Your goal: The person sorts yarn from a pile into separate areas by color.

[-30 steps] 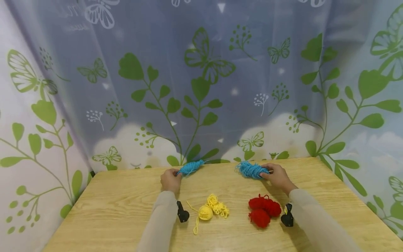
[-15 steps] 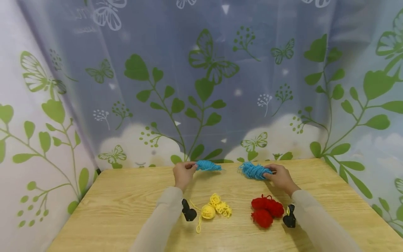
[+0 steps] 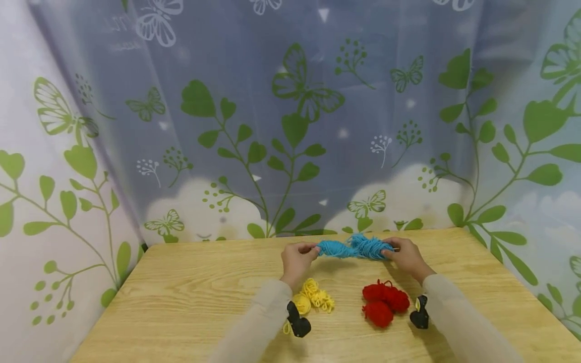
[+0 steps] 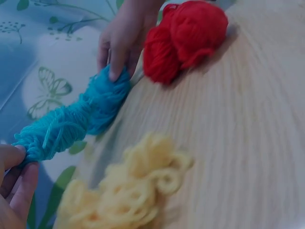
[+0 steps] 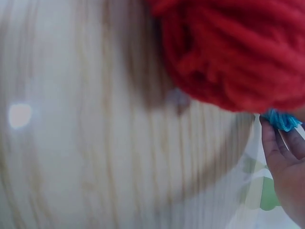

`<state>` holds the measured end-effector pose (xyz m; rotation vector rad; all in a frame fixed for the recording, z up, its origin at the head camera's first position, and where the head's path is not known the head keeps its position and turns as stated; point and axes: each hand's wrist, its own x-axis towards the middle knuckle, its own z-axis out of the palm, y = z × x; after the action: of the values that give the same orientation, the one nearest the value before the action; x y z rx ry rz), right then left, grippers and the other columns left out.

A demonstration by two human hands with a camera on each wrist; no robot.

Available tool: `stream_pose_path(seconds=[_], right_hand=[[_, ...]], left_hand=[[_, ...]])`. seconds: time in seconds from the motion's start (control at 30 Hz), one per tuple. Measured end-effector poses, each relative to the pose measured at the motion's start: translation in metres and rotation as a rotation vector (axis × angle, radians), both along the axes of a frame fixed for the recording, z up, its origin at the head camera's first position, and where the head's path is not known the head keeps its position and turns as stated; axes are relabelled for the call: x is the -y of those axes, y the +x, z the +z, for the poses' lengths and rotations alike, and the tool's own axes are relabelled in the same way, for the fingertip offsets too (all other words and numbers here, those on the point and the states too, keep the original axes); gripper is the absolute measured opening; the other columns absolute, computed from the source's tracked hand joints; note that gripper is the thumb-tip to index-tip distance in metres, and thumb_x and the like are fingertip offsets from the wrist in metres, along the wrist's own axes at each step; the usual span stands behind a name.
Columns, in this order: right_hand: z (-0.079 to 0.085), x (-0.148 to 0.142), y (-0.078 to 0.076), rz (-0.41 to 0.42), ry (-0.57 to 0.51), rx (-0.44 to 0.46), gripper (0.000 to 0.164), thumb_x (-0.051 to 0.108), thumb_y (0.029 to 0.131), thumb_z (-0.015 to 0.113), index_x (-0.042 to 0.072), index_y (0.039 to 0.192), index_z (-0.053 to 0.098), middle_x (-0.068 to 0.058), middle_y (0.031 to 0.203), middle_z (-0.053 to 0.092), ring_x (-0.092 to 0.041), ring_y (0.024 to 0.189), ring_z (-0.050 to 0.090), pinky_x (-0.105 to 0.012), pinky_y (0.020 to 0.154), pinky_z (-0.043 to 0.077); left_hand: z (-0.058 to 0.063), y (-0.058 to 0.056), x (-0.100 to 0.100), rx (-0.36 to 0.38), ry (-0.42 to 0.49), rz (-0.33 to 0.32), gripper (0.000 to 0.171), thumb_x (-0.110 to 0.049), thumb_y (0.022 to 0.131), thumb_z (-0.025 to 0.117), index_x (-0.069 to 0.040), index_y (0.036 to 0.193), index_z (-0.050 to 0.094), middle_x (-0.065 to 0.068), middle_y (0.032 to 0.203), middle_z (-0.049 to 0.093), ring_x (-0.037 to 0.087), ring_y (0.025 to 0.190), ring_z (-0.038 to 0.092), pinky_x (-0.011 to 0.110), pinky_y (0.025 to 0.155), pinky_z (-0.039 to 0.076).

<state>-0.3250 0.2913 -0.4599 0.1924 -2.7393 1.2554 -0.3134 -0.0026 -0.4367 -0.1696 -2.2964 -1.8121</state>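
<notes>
Near the far edge of the table, my left hand pinches one end of a slim blue yarn bundle. Its other end meets a thicker blue yarn bundle, whose right end my right hand grips between thumb and fingers. In the left wrist view the slim blue bundle overlaps the thicker blue bundle. Only a small tuft of blue yarn shows at my right fingers in the right wrist view; red yarn covers the rest.
Yellow yarn lies in front of my left hand, partly behind the sleeve and its black wrist camera. Red yarn balls sit in a cluster left of my right forearm. A patterned curtain hangs behind the wooden table.
My left hand has lifted the slim blue bundle and carried it right until it meets the thicker one. My right hand has stayed nearly in place, still gripping its bundle.
</notes>
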Motion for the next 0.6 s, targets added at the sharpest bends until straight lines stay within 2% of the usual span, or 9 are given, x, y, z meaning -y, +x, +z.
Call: stream_pose_path(seconds=[0.2, 0.37, 0.6], right_hand=[[0.003, 0.000, 0.000, 0.012, 0.016, -0.009, 0.034, 0.007, 0.094, 0.060, -0.008, 0.124, 0.057, -0.029, 0.124, 0.057, -0.047, 0.110, 0.055, -0.047, 0.081, 0.054], [0.004, 0.001, 0.000, 0.026, 0.023, -0.024, 0.033, 0.008, 0.094, 0.060, -0.008, 0.123, 0.059, -0.029, 0.122, 0.058, -0.046, 0.107, 0.057, -0.046, 0.080, 0.055], [0.002, 0.000, 0.000, 0.056, 0.026, -0.025, 0.034, 0.008, 0.094, 0.061, -0.009, 0.122, 0.059, -0.029, 0.122, 0.059, -0.046, 0.106, 0.058, -0.048, 0.082, 0.054]], left_hand=[[-0.009, 0.010, -0.028, 0.049, 0.039, 0.011, 0.007, -0.008, 0.084, 0.074, -0.004, 0.089, 0.077, 0.005, 0.078, 0.071, 0.012, 0.069, 0.067, 0.026, 0.062, 0.056], [-0.016, 0.012, -0.047, 0.060, 0.050, 0.023, 0.005, -0.008, 0.082, 0.075, -0.005, 0.086, 0.078, 0.004, 0.077, 0.071, 0.010, 0.067, 0.065, 0.024, 0.061, 0.055], [-0.018, 0.009, -0.060, 0.066, -0.062, 0.081, 0.005, -0.010, 0.080, 0.077, -0.006, 0.082, 0.078, 0.000, 0.074, 0.070, 0.011, 0.069, 0.061, 0.025, 0.061, 0.052]])
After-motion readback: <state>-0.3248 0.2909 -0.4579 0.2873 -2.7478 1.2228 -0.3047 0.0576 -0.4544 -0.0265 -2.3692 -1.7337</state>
